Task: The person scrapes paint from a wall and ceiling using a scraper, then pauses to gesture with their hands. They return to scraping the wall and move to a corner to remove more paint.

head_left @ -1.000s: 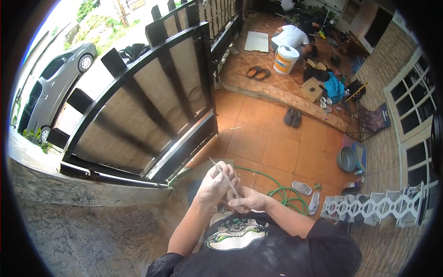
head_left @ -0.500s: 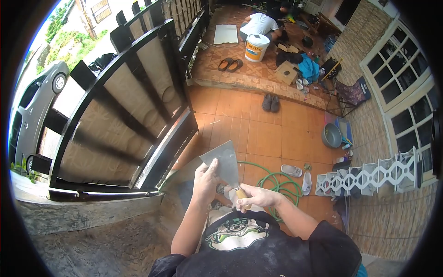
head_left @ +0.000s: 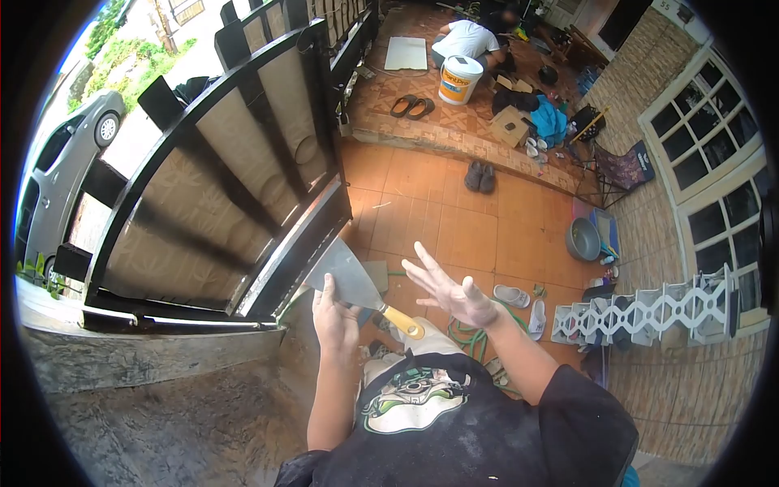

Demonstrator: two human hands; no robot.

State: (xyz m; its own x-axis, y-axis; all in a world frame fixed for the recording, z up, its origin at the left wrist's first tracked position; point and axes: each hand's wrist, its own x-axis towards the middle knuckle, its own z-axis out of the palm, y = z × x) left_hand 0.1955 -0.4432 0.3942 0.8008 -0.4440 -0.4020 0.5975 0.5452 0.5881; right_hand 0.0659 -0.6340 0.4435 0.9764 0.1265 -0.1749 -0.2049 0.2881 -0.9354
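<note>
A wide putty knife [head_left: 347, 274] with a grey metal blade and a yellow handle is in my left hand [head_left: 334, 321]. The thumb lies on the near face of the blade, and the other fingers are partly hidden behind it. The handle points down and right, in front of my trousers, with nothing around it. My right hand [head_left: 454, 294] is raised to the right of the handle, apart from it, with its fingers spread and nothing in them.
A black-framed gate [head_left: 235, 170] stands at the left above a low wall [head_left: 162, 349]. Beyond the step, a person in a white shirt [head_left: 469, 39] crouches by a paint bucket [head_left: 459, 79]. A green hose [head_left: 466, 337], sandals [head_left: 513, 296] and a white expanding rack [head_left: 649, 308] are at the right.
My right hand has let go of the putty knife's handle and moved up and right, fingers spreading. The left hand has moved a little left and down with the knife, whose blade now tilts left.
</note>
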